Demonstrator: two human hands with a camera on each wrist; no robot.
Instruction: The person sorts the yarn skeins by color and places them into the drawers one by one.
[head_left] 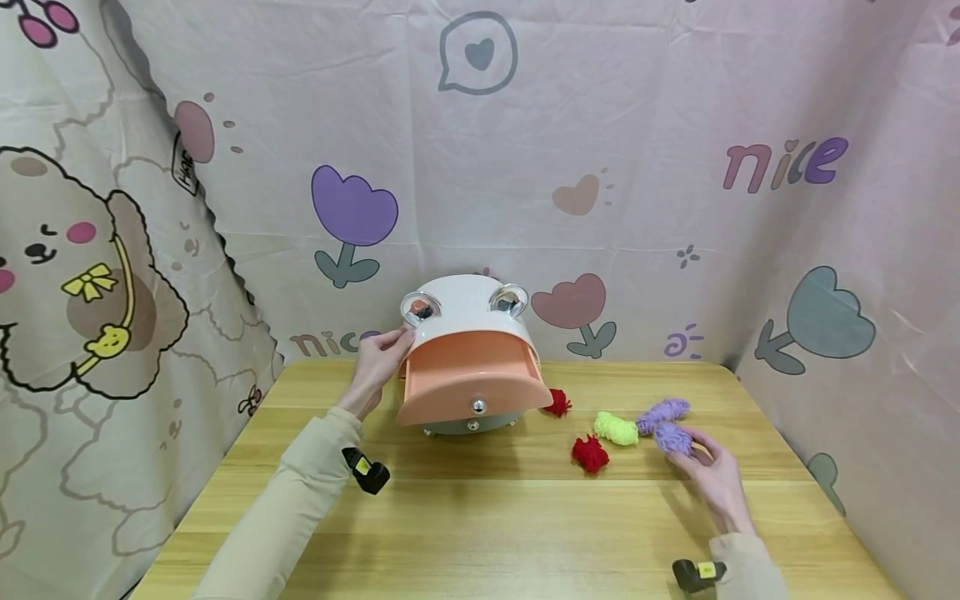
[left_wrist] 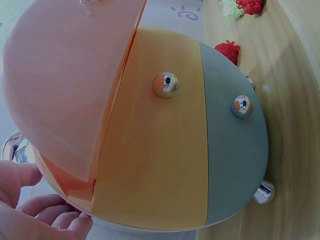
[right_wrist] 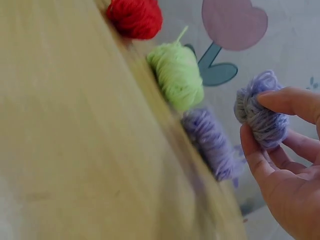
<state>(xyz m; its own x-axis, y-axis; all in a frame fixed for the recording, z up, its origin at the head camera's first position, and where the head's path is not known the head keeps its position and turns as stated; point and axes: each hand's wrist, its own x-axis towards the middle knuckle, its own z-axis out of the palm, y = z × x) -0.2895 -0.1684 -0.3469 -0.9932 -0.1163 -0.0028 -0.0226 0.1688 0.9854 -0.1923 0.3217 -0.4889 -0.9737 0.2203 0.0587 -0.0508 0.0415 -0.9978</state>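
Observation:
A frog-faced drawer box (head_left: 468, 304) with a white top and silvery eyes stands on the table. Its peach top drawer (head_left: 476, 398) is pulled out, while the orange middle drawer (left_wrist: 150, 135) and grey-green bottom drawer (left_wrist: 232, 150) sit flush. My left hand (head_left: 378, 367) grips the box's side edge below one eye, thumb and fingers around the rim. Between thumb and fingers, my right hand (head_left: 716, 475) pinches a small purple yarn skein (right_wrist: 262, 117), raised above the table. A second purple skein (right_wrist: 210, 145) lies close by, next to a yellow-green skein (head_left: 615, 428).
Two red yarn skeins lie on the wooden table (head_left: 480, 533): one red skein (head_left: 590, 454) nearer me, another red skein (head_left: 558, 402) beside the box. A printed curtain (head_left: 480, 167) hangs right behind the table's back edge. Each wrist wears a small black camera.

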